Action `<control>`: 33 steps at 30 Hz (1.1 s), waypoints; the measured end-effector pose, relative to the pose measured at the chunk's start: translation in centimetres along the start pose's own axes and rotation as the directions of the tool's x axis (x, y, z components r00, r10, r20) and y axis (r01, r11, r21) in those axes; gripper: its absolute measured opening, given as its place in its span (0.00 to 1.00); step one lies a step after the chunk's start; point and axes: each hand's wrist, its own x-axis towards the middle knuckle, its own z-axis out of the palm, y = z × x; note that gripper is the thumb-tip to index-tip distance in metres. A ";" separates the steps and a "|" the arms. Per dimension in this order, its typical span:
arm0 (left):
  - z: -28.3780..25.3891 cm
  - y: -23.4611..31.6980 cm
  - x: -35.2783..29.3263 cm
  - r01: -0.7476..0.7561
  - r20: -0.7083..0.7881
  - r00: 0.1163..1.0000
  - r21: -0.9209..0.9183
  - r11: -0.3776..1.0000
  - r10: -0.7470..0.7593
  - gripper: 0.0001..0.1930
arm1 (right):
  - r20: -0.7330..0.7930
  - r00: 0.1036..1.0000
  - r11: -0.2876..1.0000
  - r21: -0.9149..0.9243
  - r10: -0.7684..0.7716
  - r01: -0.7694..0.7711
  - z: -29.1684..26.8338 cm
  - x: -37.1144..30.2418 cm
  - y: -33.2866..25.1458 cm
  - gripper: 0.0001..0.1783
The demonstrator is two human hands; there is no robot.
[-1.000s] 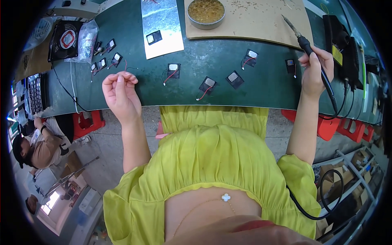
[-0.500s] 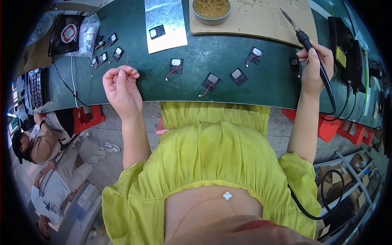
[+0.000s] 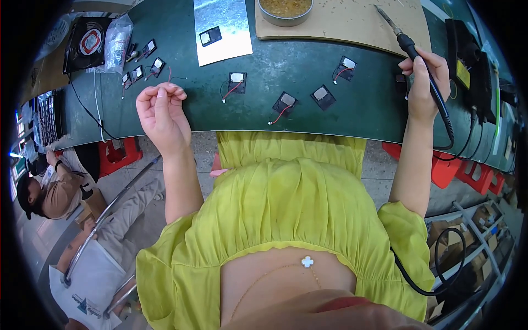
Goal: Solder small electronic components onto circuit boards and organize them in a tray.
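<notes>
The person is sitting at a dark green tabletop (image 3: 308, 118), and everything here is placed relative to it. The right hand (image 3: 424, 82) is closing around the black handle of a soldering iron (image 3: 410, 47), gripping it like a pen near the tabletop's right end; the metal tip is pointing up and left over a tan board (image 3: 357, 25) lying at the far edge. The iron's black cord (image 3: 448, 124) is running down past the wrist and off the near edge.

The left hand (image 3: 162, 110) is hovering at the near edge on the tabletop's left part, palm up, fingers curling inward with the fingertips pinching together. A thin red wire (image 3: 170, 74) is lying just beyond them; whether the fingers are touching it cannot be told.

Between the two hands, several small black square parts with pale centres and red and black leads are lying spread along the middle of the tabletop, among them one (image 3: 237, 81) nearer the left hand and one (image 3: 284, 101) near the centre. A shiny metal sheet (image 3: 225, 38) is lying toward the far edge, and a round tin (image 3: 285, 8) is sitting on the tan board. A black fan (image 3: 87, 41) is standing at the far left corner.
</notes>
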 end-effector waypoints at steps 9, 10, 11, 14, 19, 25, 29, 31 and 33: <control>-0.3 0.4 -0.1 0.025 -0.053 0.998 -0.016 1.000 -0.026 0.04 | 0.116 0.991 0.849 0.515 0.070 -0.120 -0.8 0.6 1.8 0.10; -0.3 0.5 0.0 0.040 -0.079 0.996 -0.016 0.999 -0.041 0.05 | 0.203 0.979 0.714 0.682 0.023 -0.158 -1.4 1.1 2.4 0.11; -0.2 0.6 0.2 0.046 -0.102 0.994 -0.041 0.998 -0.050 0.05 | 0.170 0.984 0.756 0.638 0.047 -0.146 -1.6 1.1 2.8 0.12; -1.1 0.2 1.3 0.142 0.003 0.989 -0.328 0.934 -0.150 0.05 | 0.213 0.977 0.834 0.534 0.028 -0.141 -4.0 1.8 4.6 0.14; -2.2 2.0 2.1 0.294 -0.105 0.955 0.181 0.939 -0.279 0.05 | 0.086 0.972 0.819 0.527 0.217 -0.229 0.5 0.8 2.4 0.18; -5.0 2.5 1.4 0.169 -0.075 0.984 0.692 0.701 -0.163 0.04 | 0.108 0.978 0.796 0.569 0.177 -0.207 -0.9 0.6 3.9 0.16; -5.4 2.7 0.8 -0.040 0.064 0.998 0.835 0.549 -0.025 0.05 | -0.055 0.946 0.758 0.614 0.320 -0.221 0.9 -0.2 1.6 0.09; -4.5 2.7 0.4 -0.140 0.149 0.989 0.910 0.390 0.006 0.05 | -0.058 0.954 0.787 0.581 0.294 -0.207 1.0 -0.5 1.0 0.08; -3.6 2.8 0.2 -0.237 0.239 0.971 0.947 0.218 0.018 0.05 | -0.061 0.962 0.815 0.548 0.267 -0.191 0.9 -0.7 0.8 0.07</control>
